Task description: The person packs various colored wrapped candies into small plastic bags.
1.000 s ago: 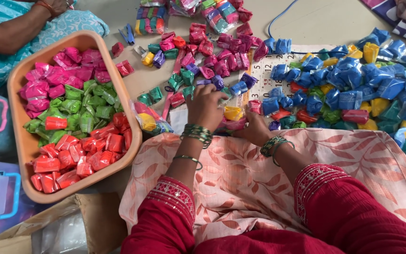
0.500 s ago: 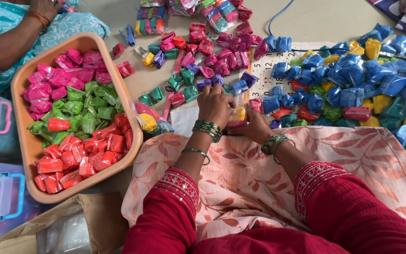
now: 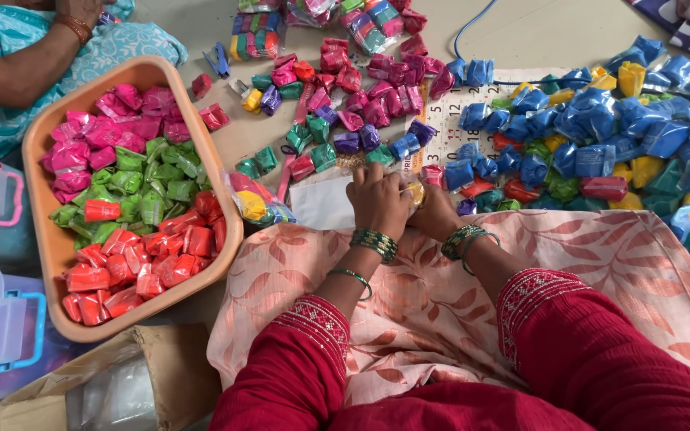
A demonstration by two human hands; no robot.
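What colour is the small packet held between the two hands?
Yellow: the small shiny packet shows between the left hand and right hand, head view.

left hand (image 3: 377, 199) fingers curled | right hand (image 3: 434, 209) touching it, fingers closed

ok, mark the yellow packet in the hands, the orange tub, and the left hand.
yellow packet (image 3: 415, 191), head view, its exposed end between the hands.
orange tub (image 3: 231, 231), head view, right rim.
left hand (image 3: 377, 199), head view, back of the hand.

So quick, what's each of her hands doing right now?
Left hand: closed around a small yellow packet, fingers curled.
Right hand: closed on the same yellow packet from the other side.
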